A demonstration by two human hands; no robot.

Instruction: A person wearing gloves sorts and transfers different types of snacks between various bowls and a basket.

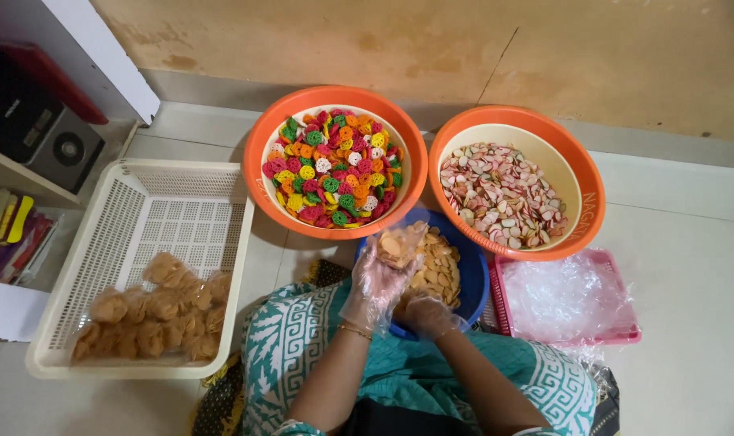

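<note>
Seated packing of fried snacks, seen from above, with all places given relative to the blue bowl (473, 278). The bowl lies directly before the lap and is well filled with pale round crisps (436, 270). Above its near rim a small clear bag (399, 242), partly filled with crisps, is held up by the left hand (376, 284), whose gloved fingers are closed around the bag's lower part. The right hand (428, 313), also gloved, is lowered into the near side of the bowl among the crisps; whether its fingers are clenched on a portion or lie loose cannot be told. To the left of the bowl, a white basket (140, 194) holds a heap of filled packets (153, 316) at its near end, while its far end is bare; these are judged to be the finished portion of the work. To the right of the bowl, a pink tray (621, 278) holds a pile of empty bags (562, 295). Behind the bowl stand two orange basins, one with multicoloured wheels (332, 165) and one with pink-edged chips (501, 195), both full. Much is therefore judged to remain: the bag in hand is unsealed and the bowl is far from empty.
</note>
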